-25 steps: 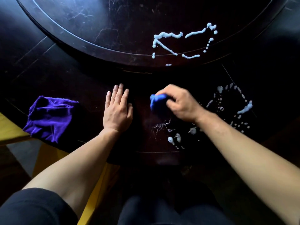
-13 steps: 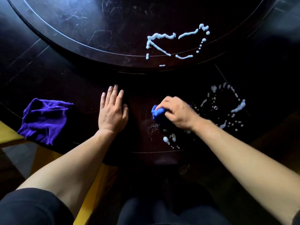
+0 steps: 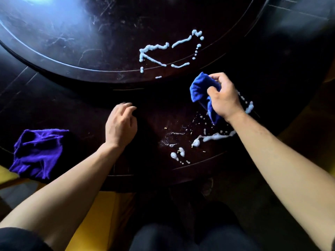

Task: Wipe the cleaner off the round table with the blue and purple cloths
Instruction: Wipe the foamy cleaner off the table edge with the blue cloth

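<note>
Foam (image 3: 215, 136) lies smeared on the near right of the round table (image 3: 54, 98), with a second squiggle (image 3: 168, 49) untouched on the raised centre disc beyond. The right hand (image 3: 223, 100) grips the blue cloth (image 3: 201, 89) bunched in curled fingers and raised off the wood, probably to refold a clean face before another pass. The left hand (image 3: 120, 124) hovers near the middle, fingers loosely curled and holding nothing. The purple cloth (image 3: 39, 153) sits crumpled at the near left edge, within reach for later. Half a second ago the blue cloth was pressed onto the surface and the left palm lay flat; now both have come up.
</note>
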The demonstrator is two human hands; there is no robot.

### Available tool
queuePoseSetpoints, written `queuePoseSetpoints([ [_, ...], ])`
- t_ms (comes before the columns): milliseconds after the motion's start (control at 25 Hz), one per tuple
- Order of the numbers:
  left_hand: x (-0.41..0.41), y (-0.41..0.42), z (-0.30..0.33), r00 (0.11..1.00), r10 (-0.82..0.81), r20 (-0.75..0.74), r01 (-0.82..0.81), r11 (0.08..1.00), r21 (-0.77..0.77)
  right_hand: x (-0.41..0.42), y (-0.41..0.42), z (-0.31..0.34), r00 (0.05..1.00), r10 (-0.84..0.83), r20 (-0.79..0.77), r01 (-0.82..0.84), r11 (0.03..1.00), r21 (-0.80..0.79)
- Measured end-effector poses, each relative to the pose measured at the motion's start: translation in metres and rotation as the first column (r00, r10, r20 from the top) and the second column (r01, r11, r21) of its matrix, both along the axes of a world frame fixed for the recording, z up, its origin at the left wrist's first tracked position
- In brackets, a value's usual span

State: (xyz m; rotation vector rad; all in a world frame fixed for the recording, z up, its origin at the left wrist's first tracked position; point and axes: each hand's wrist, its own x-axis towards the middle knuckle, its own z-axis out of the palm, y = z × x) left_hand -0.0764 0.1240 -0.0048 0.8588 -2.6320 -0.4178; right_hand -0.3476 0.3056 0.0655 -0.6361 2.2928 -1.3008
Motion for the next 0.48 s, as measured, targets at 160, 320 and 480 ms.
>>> queuePoseSetpoints([
  [160,-0.065,0.011,0.003,0.935,-0.351,0.041,0.347,0.934,0.087,-0.043,0.026,-0.001,0.987,-0.139,-0.076,0.141,0.990,0.020],
  [320,-0.138,0.011,0.004,0.822,-0.538,0.189,0.523,0.843,0.124,-0.099,0.062,-0.010,0.940,-0.303,-0.157,0.312,0.950,0.033],
  [480,-0.164,0.012,-0.002,0.811,-0.508,0.291,0.452,0.859,0.240,-0.143,0.079,-0.031,0.918,-0.347,-0.194,0.364,0.930,0.059],
])
